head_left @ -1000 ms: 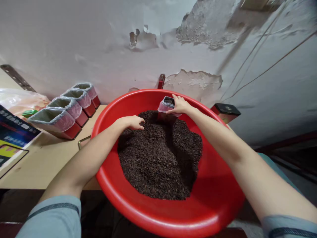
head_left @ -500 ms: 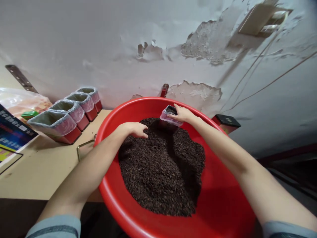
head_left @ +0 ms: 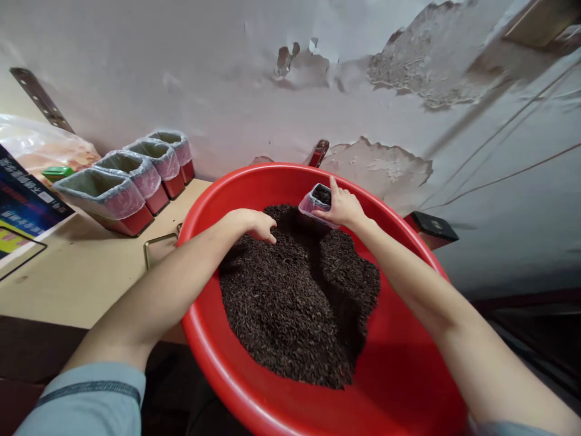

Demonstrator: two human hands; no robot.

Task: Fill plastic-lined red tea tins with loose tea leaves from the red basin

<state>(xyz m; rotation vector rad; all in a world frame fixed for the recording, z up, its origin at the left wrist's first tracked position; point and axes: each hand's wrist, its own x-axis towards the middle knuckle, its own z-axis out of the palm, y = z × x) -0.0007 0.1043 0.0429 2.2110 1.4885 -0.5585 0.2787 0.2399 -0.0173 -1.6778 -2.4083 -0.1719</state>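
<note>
A large red basin (head_left: 399, 387) holds a heap of dark, grain-like material (head_left: 290, 303). My right hand (head_left: 341, 206) grips the rim of a small container with a clear plastic liner (head_left: 311, 204) at the basin's far side. Dark material shows inside that container, and its lower part is in shadow. My left hand (head_left: 262, 226) is just over the far left of the heap, fingers slightly curled and apart, holding nothing that I can see.
Several red containers with plastic liners (head_left: 122, 203) stand in a row on the tan table (head_left: 91, 272) at left. A green item (head_left: 58, 174), a dark blue box (head_left: 27, 206) and a metal-rimmed object (head_left: 158, 249) lie nearby. A black-topped box (head_left: 431, 229) is beyond the basin.
The view has shifted a little. The lined container in my right hand is tilted differently, and my right index finger now points up along its edge. My left hand stays over the heap.
</note>
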